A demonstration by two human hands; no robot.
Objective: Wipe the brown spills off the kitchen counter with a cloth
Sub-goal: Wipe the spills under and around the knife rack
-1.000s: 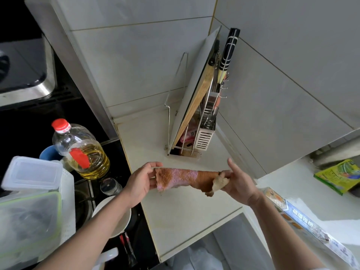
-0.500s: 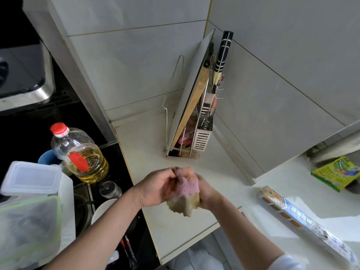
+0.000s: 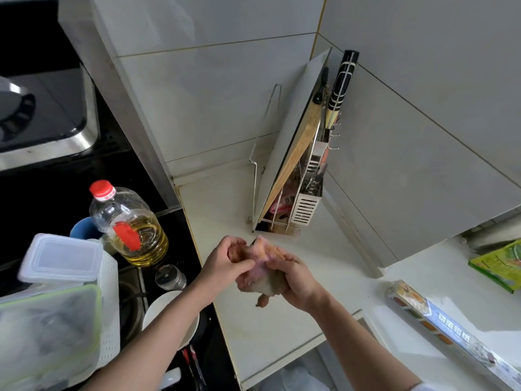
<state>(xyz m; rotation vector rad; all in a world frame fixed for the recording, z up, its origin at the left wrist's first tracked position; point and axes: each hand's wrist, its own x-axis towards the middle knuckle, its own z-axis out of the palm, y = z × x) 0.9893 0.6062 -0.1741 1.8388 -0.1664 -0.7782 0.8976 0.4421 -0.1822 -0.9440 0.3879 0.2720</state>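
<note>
A bunched cloth (image 3: 260, 270), pink with brown staining, is held above the pale counter (image 3: 282, 334) near the middle of the view. It is gripped from its nine o'clock side by the left hand (image 3: 222, 263), whose fingers are curled over the upper folds, and from its four o'clock side by the right hand (image 3: 296, 283), whose fingers are wrapped round the lower, browner part. Both hands are closed on the cloth, and a small tail of fabric hangs below them. Whether the cloth touches the counter cannot be told.

At twelve to one o'clock from the hands, a wire rack (image 3: 284, 210) is set in the corner of the tiled walls, with a cutting board (image 3: 290, 136) leaned in it and a black-handled knife (image 3: 342, 86) stood beside the board. At nine o'clock, an oil bottle (image 3: 129, 224) with a red cap is seen on the dark stovetop (image 3: 174, 221), with a small shaker (image 3: 170, 276) just below it and a white bowl (image 3: 166, 317) at about seven o'clock. Stacked plastic containers (image 3: 56, 292) are seen at the left edge. At four o'clock a long foil box (image 3: 448, 331) lies on the counter, and a green packet (image 3: 499, 263) is seen at three o'clock.
</note>
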